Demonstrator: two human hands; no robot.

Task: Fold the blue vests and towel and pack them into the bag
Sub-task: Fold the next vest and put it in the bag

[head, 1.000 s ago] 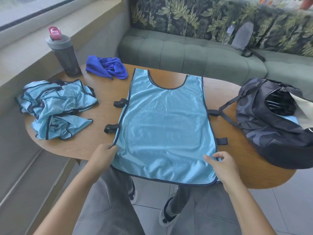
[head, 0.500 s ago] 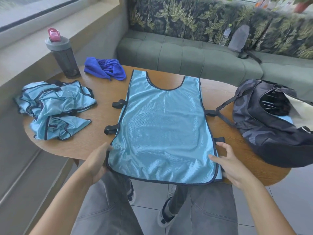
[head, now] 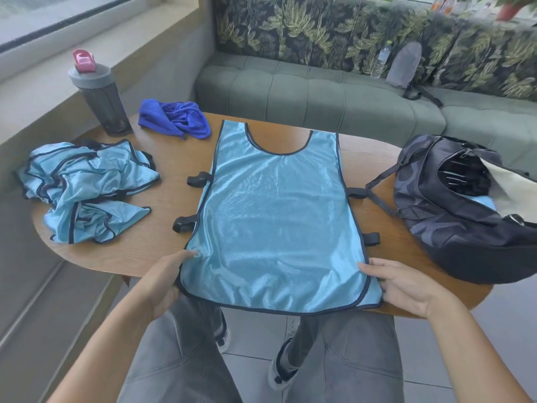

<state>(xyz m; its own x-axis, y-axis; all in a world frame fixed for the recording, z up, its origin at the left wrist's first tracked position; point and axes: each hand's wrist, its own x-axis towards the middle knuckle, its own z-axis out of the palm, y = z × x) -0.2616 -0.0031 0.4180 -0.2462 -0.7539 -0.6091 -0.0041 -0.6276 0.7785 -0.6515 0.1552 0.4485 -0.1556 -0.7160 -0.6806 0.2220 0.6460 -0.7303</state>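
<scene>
One head-worn view looks forward and down, close over the table [head: 162, 257].

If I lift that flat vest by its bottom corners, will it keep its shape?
Probably not: the flat vest looks thin and glossy, so it would likely droop and slide. The crumpled vests suggest the fabric holds no shape. Its side straps would probably dangle.
</scene>
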